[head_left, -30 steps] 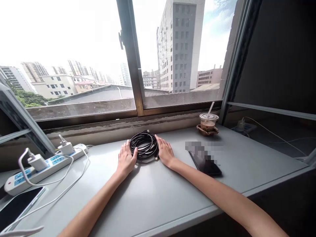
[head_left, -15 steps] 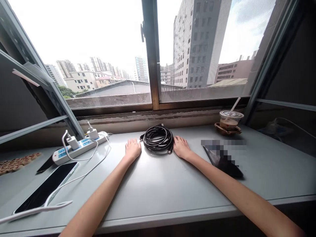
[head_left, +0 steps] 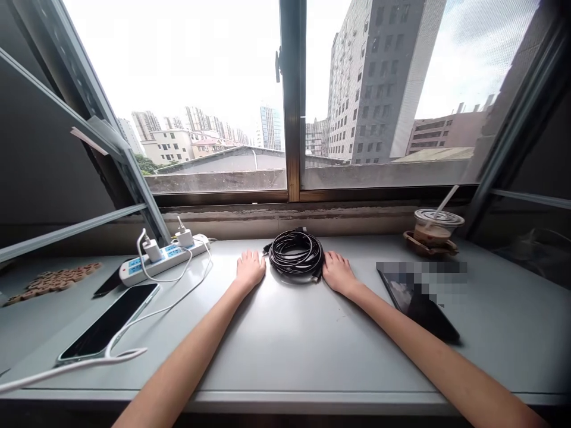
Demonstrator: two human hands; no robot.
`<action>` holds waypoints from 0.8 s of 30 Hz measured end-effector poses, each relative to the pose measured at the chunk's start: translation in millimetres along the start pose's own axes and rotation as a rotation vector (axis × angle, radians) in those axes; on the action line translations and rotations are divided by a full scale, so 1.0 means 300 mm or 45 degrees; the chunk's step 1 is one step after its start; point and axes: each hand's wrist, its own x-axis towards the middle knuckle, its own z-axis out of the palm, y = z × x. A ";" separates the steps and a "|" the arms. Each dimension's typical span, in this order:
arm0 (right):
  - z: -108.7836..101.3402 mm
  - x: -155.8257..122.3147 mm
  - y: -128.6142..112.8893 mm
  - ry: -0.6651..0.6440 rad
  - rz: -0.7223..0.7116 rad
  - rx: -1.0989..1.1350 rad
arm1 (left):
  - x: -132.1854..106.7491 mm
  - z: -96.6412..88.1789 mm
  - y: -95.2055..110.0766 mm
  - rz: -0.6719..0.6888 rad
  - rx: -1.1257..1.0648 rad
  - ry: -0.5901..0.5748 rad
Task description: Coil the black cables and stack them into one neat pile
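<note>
A coiled black cable (head_left: 297, 256) lies flat on the grey table (head_left: 285, 345) near the window. My left hand (head_left: 250, 269) rests palm down just left of the coil, fingers stretched out. On the coil's other side, my right hand (head_left: 338, 273) lies flat too, its fingers close against the cable's edge. Neither hand holds anything.
A white power strip (head_left: 160, 261) with two chargers plugged in sits at the left. A phone (head_left: 109, 322) with a white cord lies nearer the front left. A dark tablet (head_left: 423, 303) is at the right, and an iced drink cup (head_left: 435, 229) stands behind it.
The view has swung left and pulled back. My hands have drawn slightly off the coil and now lie flat beside it; the coil has not moved.
</note>
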 end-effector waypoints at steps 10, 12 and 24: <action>0.004 0.001 0.002 -0.001 0.006 -0.006 | -0.009 -0.009 0.002 0.015 0.019 0.003; 0.005 0.001 0.003 0.004 0.006 -0.012 | -0.009 -0.009 0.002 0.013 0.017 0.005; -0.002 0.001 0.005 -0.005 -0.006 -0.008 | -0.011 -0.015 0.005 0.013 0.022 -0.019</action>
